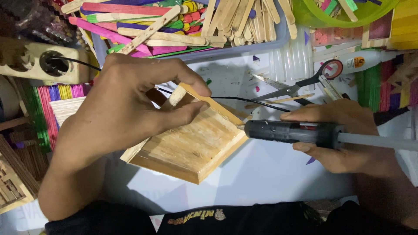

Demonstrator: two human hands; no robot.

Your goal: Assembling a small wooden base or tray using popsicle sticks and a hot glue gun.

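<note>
- Near the front edge of the white worktop point(270, 174), a shallow wooden tray point(191, 146) built from plain craft sticks sits tilted, its near corner resting on the surface and its far side lifted under the person's left hand point(126, 109).
- It looks light and fairly stiff, I'd judge, but only as strong as its glued seams; the raised rim seems the safest place to grip, since pressing on the flat stick floor could pop a joint.
- That left hand is curled narrow, thumb and forefinger pinched on a short wooden piece point(177, 95) standing at the tray's far corner, the other fingers folded over the rim.
- Over on the right side of the worktop, the right hand point(344, 139) is wrapped closed around a black glue gun point(291, 131), lying level with its tip touching or just beside the tray's right corner; I cannot tell which.
- A pale glue stick point(379, 142) juts from the back of the gun toward the right edge, and a thin black cord point(244, 101) runs across behind the tray.
- Along the back edge stands a tub of coloured and plain craft sticks point(183, 24), with a green bowl point(344, 15) at the back right corner.
- Black-handled scissors point(300, 85) lie just behind the right hand, and a power strip point(43, 63) sits at the left edge.
</note>
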